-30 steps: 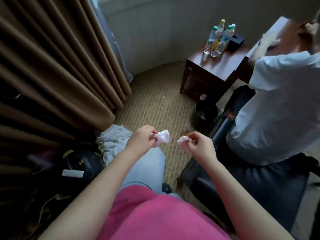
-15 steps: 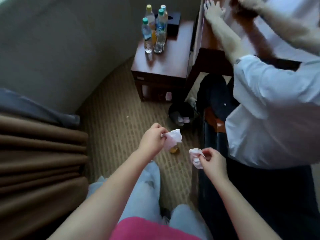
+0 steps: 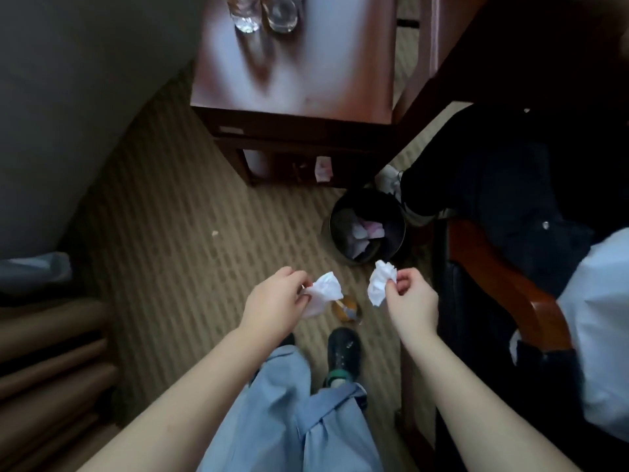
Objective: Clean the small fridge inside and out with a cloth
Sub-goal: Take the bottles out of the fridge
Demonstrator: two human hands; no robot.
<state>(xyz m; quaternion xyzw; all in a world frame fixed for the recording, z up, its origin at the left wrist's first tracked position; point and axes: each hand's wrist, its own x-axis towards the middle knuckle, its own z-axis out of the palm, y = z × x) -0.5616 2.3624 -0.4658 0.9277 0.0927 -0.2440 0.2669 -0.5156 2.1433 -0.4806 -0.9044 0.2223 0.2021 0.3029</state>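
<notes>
Head view, looking pretty much straight down: the left hand [image 3: 272,301] pinches a crumpled white cloth [image 3: 325,292] between thumb and fingers, out over the striped carpet [image 3: 170,216]. The right hand [image 3: 412,298] has its fingers curled on a second white wad [image 3: 381,281], right by a dark bin [image 3: 335,212] with paper scraps in it. Both pieces look thin, wrinkly and kinda tissue-like, and they're not touching each other. Further out there's a wooden tabletop [image 3: 306,73] with clear bottles [image 3: 262,15].
</notes>
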